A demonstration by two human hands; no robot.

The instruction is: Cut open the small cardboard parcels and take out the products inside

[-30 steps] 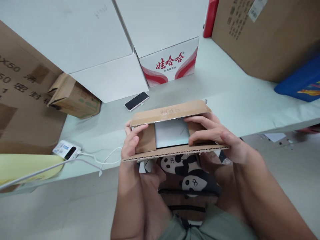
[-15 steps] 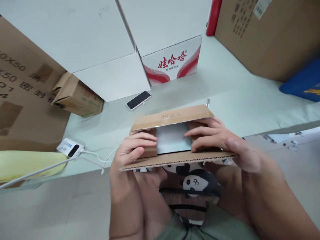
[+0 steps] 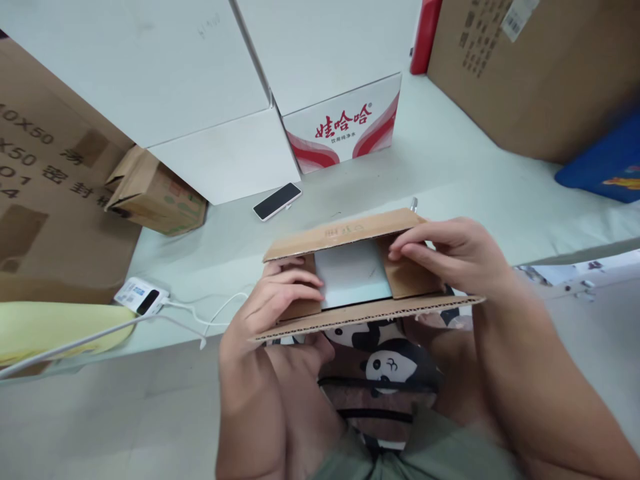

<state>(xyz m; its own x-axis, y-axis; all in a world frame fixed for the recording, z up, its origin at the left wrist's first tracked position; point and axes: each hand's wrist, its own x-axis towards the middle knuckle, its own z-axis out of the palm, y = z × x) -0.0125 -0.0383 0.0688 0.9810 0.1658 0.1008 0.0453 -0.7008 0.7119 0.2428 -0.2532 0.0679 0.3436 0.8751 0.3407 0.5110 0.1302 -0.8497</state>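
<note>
A small brown cardboard box (image 3: 345,235) stands at the table's front edge, its long flaps raised at front and back. Between its short side flaps shows a pale, flat surface (image 3: 354,273). My left hand (image 3: 280,297) grips the box's left end, fingers over the left short flap. At the other end, my right hand (image 3: 445,250) has its thumb and fingers close together at the top of the right short flap, by the rear flap's corner. The palm side of my right hand is hidden.
Behind the box lies a phone (image 3: 277,201). White boxes (image 3: 225,160) and a red-and-white carton (image 3: 345,130) stand at the back. A small carton (image 3: 163,193), a white device (image 3: 143,298) with cables and a yellow object (image 3: 60,330) are at left, a blue container (image 3: 605,163) at right.
My right hand has lifted off the front of the box's right end and moved up and back, its fingers drawn together. The right short flap shows more. My left hand has shifted slightly right.
</note>
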